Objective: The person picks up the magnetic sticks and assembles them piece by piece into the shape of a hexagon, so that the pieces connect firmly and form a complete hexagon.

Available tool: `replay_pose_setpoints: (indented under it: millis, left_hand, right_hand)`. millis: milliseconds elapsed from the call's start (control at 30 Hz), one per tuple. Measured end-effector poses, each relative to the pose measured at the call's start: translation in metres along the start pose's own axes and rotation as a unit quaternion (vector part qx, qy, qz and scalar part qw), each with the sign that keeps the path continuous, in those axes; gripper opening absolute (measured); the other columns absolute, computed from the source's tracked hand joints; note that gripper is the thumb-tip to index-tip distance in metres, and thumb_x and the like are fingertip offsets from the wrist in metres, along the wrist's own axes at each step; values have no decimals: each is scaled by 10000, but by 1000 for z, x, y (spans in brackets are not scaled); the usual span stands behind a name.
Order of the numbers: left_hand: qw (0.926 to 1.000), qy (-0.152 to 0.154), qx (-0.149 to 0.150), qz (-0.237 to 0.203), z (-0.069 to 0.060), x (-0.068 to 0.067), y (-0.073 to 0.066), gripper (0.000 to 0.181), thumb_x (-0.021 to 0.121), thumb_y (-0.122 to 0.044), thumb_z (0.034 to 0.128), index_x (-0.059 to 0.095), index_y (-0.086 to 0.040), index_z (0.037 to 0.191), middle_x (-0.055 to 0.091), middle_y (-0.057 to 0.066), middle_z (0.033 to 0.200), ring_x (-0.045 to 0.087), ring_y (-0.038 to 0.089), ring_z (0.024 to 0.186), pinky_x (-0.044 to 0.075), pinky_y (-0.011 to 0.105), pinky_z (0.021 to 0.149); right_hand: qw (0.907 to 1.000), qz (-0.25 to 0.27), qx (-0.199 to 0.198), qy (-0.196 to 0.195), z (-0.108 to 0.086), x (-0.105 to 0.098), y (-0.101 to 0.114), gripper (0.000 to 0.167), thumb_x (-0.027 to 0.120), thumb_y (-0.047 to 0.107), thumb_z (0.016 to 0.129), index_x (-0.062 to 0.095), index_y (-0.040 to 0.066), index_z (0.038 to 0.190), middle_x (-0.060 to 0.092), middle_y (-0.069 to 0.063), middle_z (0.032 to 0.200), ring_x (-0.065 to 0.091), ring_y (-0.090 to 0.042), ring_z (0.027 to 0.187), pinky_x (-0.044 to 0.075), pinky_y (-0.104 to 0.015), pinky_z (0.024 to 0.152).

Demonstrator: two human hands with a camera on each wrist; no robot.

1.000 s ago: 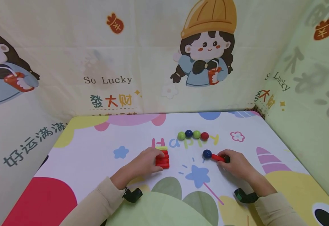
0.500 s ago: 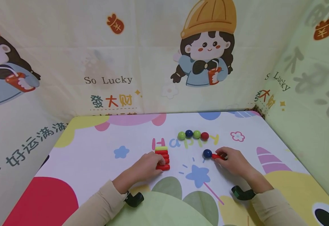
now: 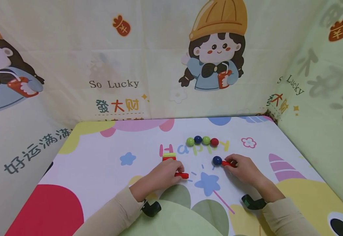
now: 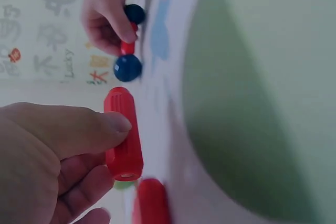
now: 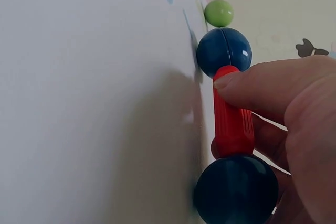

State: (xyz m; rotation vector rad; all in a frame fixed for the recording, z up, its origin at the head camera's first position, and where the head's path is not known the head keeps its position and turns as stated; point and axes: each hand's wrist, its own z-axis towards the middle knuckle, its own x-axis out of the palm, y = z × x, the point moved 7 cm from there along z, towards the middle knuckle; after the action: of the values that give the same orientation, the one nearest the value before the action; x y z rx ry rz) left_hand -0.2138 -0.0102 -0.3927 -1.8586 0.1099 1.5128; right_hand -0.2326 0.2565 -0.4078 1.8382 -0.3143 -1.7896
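Observation:
My left hand (image 3: 163, 172) pinches a red rod (image 3: 182, 175) between thumb and fingers; in the left wrist view the rod (image 4: 124, 135) is lifted, with another red rod (image 4: 151, 203) below it. My right hand (image 3: 246, 168) grips a second red rod (image 5: 232, 114) that has a blue ball (image 5: 224, 51) at one end and another blue ball (image 5: 236, 190) at the other. Behind my left hand a stack of rods shows a yellow-green one (image 3: 169, 154) and a red one (image 3: 169, 158); the rest is hidden by the hand.
A row of balls lies farther back on the patterned table (image 3: 100, 183): green (image 3: 190, 141), blue (image 3: 198, 140), green (image 3: 206, 140) and red (image 3: 214, 142). Printed cloth (image 3: 159, 59) hangs behind the table and at its sides.
My left hand has taken a red rod from the near end of the row and moved right with it. My right hand stays nearly in place, holding the rod with balls.

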Motion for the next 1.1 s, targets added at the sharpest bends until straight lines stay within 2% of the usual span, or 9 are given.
replay_pose_setpoints:
  millis: [67,167,300,433,567,733,1100]
  left_hand:
    - [10000,2,3,-46,11,-1,-7,195,774,-198,883,677,-135,1040,623,-55,935,539,97,860,499,205,745]
    - [9997,3,-152,-209,29,0,-14,212,765,-186,893,672,-131,1075,624,-50,948,547,96,849,500,198,745]
    - [9982,20,-342,-482,53,5,-17,223,760,-168,901,656,-121,1092,609,-42,943,552,106,854,500,193,745]
    - [9962,43,-382,-779,69,11,-20,217,755,-151,906,656,-105,1094,609,-43,931,556,112,848,498,185,737]
    - [9949,6,-381,-933,79,16,-21,197,754,-128,903,656,-100,1071,605,-42,919,555,117,841,497,182,726]
    - [9953,-27,-461,-856,89,21,-22,185,757,-154,906,655,-122,1057,596,-58,908,547,105,847,490,175,715]
    - [9959,138,-660,-605,106,30,-23,211,754,-163,911,629,-148,1081,570,-54,911,536,114,857,481,186,706]
  right_hand:
    - [10000,6,3,2,-1,0,-1,253,763,121,876,696,29,1101,639,-18,901,552,-199,816,521,-321,697]
    - [10000,59,32,29,-1,0,-1,261,763,121,877,692,26,1110,639,-19,907,550,-201,817,522,-320,699]
    - [9999,107,91,70,-2,1,-2,265,763,128,881,690,28,1115,640,-22,916,550,-204,823,525,-324,705]
    - [9998,118,126,80,-1,1,-2,265,766,139,883,693,34,1114,641,-22,921,552,-205,830,525,-330,712]
    - [9998,131,128,76,-1,1,-1,265,767,136,883,693,34,1115,644,-25,925,556,-208,834,529,-328,713]
    - [9998,133,152,73,-1,0,-2,266,763,135,886,690,34,1121,645,-26,928,559,-209,839,529,-319,714]
    - [9997,144,178,79,-1,0,-3,266,762,144,889,691,37,1123,647,-25,931,561,-210,840,535,-325,731]
